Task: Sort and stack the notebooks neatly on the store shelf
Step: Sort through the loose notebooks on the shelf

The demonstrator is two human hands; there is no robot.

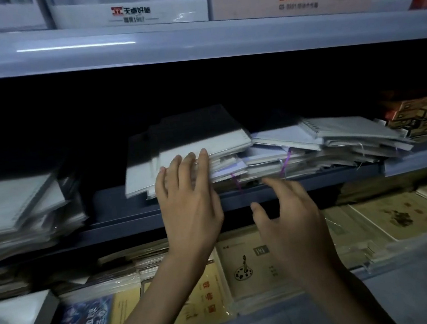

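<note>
Starting at the left, a slumped pile (12,206) of notebooks lies on the shelf (116,205), well apart from the middle stack (191,143). This stack is fanned, the lower notebooks sticking out to the left. The top notebook lies flat with its spiral edge to the right. Its long axis seems to run from the shelf front into the dark back, turned a little off square.

The left hand (188,210) has its fingers straight and laid against the front edge of the stack; it grips nothing. The right hand (291,222) hangs just in front of the shelf lip, fingers spread and empty. The two hands are apart.

To square the stack well, I think the left hand should press evenly on the front edges while the right hand blocks the right side, so that the notebooks slide into line and do not twist.

Further right, a second pile (337,137) leans against the stack, purple ribbons hanging out. Brown boxes (420,114) stand at the far right.
</note>
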